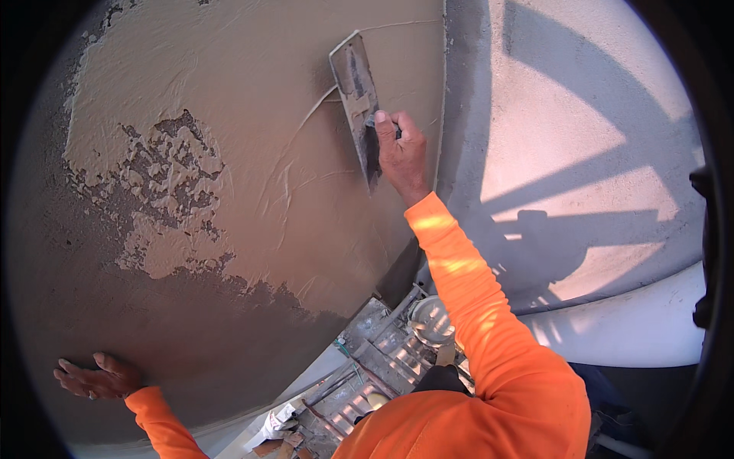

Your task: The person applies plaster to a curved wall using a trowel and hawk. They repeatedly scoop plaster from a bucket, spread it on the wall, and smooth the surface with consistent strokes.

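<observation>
My right hand [400,153] is closed on the handle of a flat steel trowel [353,80], whose long blade lies against a wall [260,92] coated in smooth beige plaster with thin ridges and a patchy area at the left. My left hand [98,379] rests with fingers apart on the darker grey part of that wall at the lower left. Both forearms are in orange sleeves.
A curved pale wall [573,115] with shadows stands at the right, above a white rounded ledge [619,310]. Below are a walkway with metal bars [382,359], a round bucket [430,320] and assorted debris.
</observation>
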Demonstrator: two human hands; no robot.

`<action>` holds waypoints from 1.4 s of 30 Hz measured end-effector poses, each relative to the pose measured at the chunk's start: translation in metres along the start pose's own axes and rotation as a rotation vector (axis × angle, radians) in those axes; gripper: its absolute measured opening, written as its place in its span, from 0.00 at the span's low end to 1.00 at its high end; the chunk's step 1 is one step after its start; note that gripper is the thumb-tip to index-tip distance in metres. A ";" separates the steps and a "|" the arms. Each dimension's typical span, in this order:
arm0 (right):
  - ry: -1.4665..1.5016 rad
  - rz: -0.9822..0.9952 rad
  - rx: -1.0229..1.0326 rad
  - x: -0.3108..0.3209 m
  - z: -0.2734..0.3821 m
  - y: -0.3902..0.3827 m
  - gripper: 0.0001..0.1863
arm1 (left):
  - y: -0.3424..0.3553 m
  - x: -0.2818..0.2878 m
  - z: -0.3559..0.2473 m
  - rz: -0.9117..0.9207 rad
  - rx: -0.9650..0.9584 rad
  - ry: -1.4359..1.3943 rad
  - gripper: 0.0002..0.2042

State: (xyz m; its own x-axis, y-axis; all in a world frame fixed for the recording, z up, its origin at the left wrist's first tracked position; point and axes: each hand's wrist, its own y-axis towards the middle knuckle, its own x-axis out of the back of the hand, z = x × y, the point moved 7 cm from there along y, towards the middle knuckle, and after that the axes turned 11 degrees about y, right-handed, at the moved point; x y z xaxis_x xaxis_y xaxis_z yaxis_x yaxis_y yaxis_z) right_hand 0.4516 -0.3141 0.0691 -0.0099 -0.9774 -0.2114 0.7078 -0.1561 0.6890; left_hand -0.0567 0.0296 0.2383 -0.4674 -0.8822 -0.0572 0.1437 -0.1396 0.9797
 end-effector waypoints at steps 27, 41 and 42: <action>-0.150 0.007 0.148 -0.108 0.135 -0.138 0.19 | -0.004 0.004 0.000 -0.008 -0.065 0.033 0.35; -0.026 -0.496 -0.696 0.023 -0.137 -0.184 0.19 | -0.011 -0.004 0.002 0.066 0.007 -0.032 0.35; 0.194 -0.493 -0.869 0.017 -0.143 -0.210 0.18 | -0.011 -0.004 0.002 0.059 -0.010 -0.029 0.35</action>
State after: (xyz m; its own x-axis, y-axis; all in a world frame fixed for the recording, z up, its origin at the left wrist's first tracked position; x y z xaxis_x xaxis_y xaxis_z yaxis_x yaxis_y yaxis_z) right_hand 0.4040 -0.2773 -0.1780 -0.3793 -0.7801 -0.4976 0.9248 -0.3022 -0.2311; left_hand -0.0587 0.0354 0.2285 -0.4831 -0.8755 0.0065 0.1808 -0.0924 0.9792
